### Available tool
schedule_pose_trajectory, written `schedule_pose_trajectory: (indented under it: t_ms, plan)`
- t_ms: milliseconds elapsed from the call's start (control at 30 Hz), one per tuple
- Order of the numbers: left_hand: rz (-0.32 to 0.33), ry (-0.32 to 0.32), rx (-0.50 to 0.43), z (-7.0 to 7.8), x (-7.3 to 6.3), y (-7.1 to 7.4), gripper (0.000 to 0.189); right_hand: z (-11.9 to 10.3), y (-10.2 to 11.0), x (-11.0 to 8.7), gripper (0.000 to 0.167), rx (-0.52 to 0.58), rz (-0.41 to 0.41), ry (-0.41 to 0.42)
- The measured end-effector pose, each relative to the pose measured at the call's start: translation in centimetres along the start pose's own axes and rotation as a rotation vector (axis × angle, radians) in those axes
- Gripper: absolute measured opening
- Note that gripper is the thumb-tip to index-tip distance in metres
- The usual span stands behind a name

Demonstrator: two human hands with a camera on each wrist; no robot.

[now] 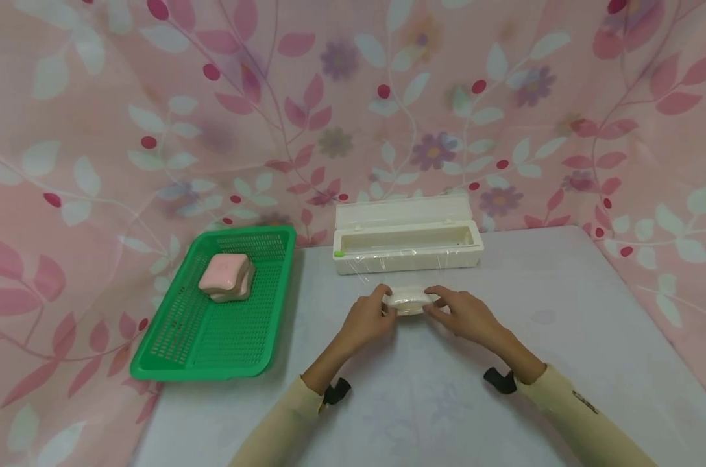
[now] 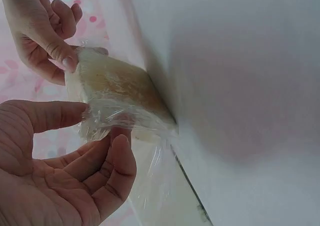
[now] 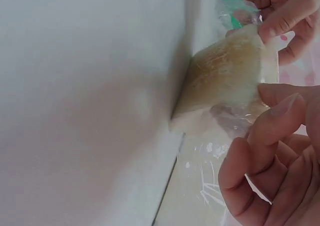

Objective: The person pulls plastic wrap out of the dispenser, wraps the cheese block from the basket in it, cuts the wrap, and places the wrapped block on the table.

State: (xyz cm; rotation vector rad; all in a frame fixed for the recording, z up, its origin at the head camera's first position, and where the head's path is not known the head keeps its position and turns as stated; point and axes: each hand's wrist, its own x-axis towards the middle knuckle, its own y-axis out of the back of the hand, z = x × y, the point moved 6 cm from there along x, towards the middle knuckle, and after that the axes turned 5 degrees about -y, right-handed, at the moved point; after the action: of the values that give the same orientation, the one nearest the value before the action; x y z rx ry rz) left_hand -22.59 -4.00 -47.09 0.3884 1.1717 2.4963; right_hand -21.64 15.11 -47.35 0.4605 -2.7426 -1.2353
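Observation:
A pale squarish block (image 1: 410, 301) with rounded corners stands on the table, covered in clear cling film (image 2: 120, 113). My left hand (image 1: 369, 316) holds its left end, thumb and fingers pinching the bunched film there. At the opposite end my right hand (image 1: 465, 315) grips the block and its film between thumb and fingers. In the right wrist view, the broad side of the block (image 3: 225, 69) looks yellowish brown through the wrap. Just behind it sits a white cling film dispenser (image 1: 408, 263), its lid raised and a sheet of film hanging over its front.
To the left lies a green plastic basket (image 1: 279, 311) with pink square pieces (image 1: 227, 272) stacked inside. A green slider (image 1: 338, 253) is at the dispenser's left end. Behind the white-covered table (image 1: 563, 363) hangs a pink floral cloth (image 1: 435, 97).

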Motion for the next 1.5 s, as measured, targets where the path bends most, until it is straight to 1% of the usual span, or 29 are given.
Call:
schedule_pose_trajectory:
  t_ms: [100, 267, 467, 533, 633, 700, 767, 867, 1033, 1267, 1367, 1500]
  plan:
    - [0.017, 0.012, -0.02, -0.1, 0.6, 0.5, 0.029, 0.0, 0.3, 0.7, 0.038, 0.01, 0.034, -0.001]
    - [0.052, 0.038, -0.009, -0.2, 1.7, 1.2, 0.029, -0.2, 1.0, 2.0, 0.032, 0.057, 0.087, -0.026]
    - [0.117, 0.076, -0.018, -0.6, 3.2, 2.0, 0.026, -0.4, 2.0, 3.5, 0.031, 0.032, 0.174, -0.028]
    - [0.132, 0.07, -0.005, -0.8, 3.6, 2.2, 0.023, -0.4, 2.2, 3.9, 0.031, 0.019, 0.199, -0.039]
    - [0.163, 0.063, 0.039, -0.9, 4.3, 2.4, 0.021, -0.1, 2.3, 4.6, 0.032, 0.013, 0.215, -0.066]
    - [0.187, 0.064, 0.067, -1.1, 4.8, 2.6, 0.02, 0.0, 2.4, 5.2, 0.033, 0.011, 0.22, -0.087]
    - [0.209, 0.081, 0.089, -1.3, 5.1, 2.8, 0.02, 0.3, 2.4, 5.8, 0.034, 0.012, 0.219, -0.103]
    - [0.216, 0.114, 0.105, -1.6, 5.7, 2.8, 0.02, 0.5, 2.4, 6.5, 0.034, 0.023, 0.211, -0.121]
    - [0.221, 0.148, 0.082, -2.1, 6.5, 2.8, 0.02, 0.7, 2.5, 7.4, 0.034, 0.067, 0.183, -0.14]
    - [0.226, 0.206, 0.053, -3.0, 7.0, 2.9, 0.023, 0.8, 2.5, 8.2, 0.036, 0.057, 0.153, -0.174]
    - [0.231, 0.218, 0.04, -3.1, 7.1, 3.0, 0.023, 0.7, 2.7, 8.5, 0.036, 0.047, 0.151, -0.191]
    - [0.244, 0.215, 0.047, -3.2, 7.2, 3.0, 0.023, 0.7, 2.8, 8.7, 0.036, 0.037, 0.149, -0.206]
